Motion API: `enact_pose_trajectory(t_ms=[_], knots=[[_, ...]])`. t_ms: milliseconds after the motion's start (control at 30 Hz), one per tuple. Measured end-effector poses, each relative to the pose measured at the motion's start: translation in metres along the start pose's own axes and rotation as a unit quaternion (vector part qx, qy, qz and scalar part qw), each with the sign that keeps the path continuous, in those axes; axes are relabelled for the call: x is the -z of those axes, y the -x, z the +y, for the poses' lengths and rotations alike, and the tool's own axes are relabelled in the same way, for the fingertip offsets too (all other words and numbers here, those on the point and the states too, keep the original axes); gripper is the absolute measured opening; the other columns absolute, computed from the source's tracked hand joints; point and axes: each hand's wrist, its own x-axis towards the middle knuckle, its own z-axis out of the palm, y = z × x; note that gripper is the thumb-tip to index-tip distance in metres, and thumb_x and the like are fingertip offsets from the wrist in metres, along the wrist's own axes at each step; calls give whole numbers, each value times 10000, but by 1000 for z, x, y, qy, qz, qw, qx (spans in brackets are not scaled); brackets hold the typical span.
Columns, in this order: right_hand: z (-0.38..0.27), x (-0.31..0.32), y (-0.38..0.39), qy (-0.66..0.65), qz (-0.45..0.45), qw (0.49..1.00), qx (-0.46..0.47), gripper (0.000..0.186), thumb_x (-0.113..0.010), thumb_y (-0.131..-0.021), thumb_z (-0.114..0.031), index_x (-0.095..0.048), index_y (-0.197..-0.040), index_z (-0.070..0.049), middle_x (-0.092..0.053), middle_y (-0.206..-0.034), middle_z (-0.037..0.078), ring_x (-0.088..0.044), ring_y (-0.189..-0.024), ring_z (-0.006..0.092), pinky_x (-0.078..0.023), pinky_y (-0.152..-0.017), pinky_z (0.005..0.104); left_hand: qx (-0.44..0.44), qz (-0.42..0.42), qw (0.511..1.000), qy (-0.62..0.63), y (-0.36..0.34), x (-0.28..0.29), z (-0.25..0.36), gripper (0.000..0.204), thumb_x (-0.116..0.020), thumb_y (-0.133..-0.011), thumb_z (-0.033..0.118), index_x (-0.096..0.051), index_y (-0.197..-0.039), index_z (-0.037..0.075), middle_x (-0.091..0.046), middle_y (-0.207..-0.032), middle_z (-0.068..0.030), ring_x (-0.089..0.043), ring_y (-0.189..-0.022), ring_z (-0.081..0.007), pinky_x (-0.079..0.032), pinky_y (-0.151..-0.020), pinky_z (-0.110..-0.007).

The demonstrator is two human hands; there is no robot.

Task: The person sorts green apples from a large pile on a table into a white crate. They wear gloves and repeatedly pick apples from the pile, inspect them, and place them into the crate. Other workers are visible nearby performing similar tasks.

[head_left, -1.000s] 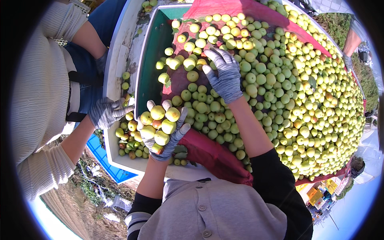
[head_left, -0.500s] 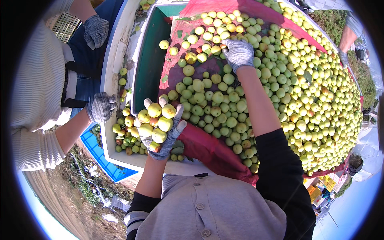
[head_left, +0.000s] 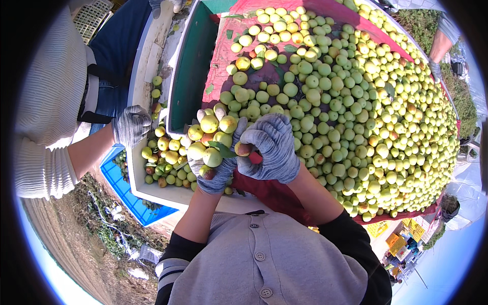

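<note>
Sunlit heap (head_left: 394, 147) lines red cloth (head_left: 264, 194) as my cupped left hand (head_left: 222, 177) cradles green fruits (head_left: 197, 151), my right hand (head_left: 272, 147) clamped on a blushed fruit (head_left: 242, 149) beside them; gathering, I judge, needing gentle release.

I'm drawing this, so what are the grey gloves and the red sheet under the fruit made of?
The gloves look like matte knitted yarn: fine speckled ribs show. The red sheet seems dull, thin cloth or woven plastic: it creases.

bright, direct sunlight illuminates the round yellow-green fruit (head_left: 401, 157) at right; shadow covers the fruit at center. the pale blue sky (head_left: 58, 282) is overexposed at lower left. fisheye distortion bends edges near the black rim.
</note>
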Motion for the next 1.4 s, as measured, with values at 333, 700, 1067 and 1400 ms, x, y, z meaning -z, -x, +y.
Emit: enact_pose_trajectory(t_ms=[333, 700, 1067, 1400], knots=[[22, 28, 41, 217, -85, 959, -158, 603, -751, -725, -340, -546, -1263, -162, -537, -1245, 128, -516, -1111, 346, -411, -952, 458, -82, 79, 985, 128, 120, -13, 73, 639, -515, -944, 372, -256, -1461, 100, -369, -1466, -86, -367, -1321, -257, -285, -1080, -444], [41, 11, 62, 269, -188, 935, -137, 923, -800, -625, -459, -392, -1422, -232, -328, -1481, 81, -351, -1319, 347, -304, -1057, 515, -377, 538, 751, -65, 283, 85, 278, 342, -475, -915, 223, -548, -1166, 3, -544, -1255, -207, -523, -1129, -414, -339, -1059, -567], [19, 42, 89, 291, -160, 927, -176, 896, -793, -648, -421, -395, -1420, -203, -349, -1469, 109, -332, -1337, 358, -279, -1052, 523, -182, -3, 338, -924, 114, 1, 152, 333, -613, -868, 166, -626, -1186, 69, -624, -1177, -162, -606, -1067, -327, -464, -918, -403], [20, 0, 73, 302, -194, 912, -200, 961, -791, -658, -361, -301, -1465, -177, -275, -1524, 110, -383, -1326, 306, -362, -1030, 459, -54, 13, 458, -887, -69, 9, 46, 487, -641, -867, 217, -501, -1304, 52, -543, -1258, -184, -518, -1170, -350, -417, -995, -403]])
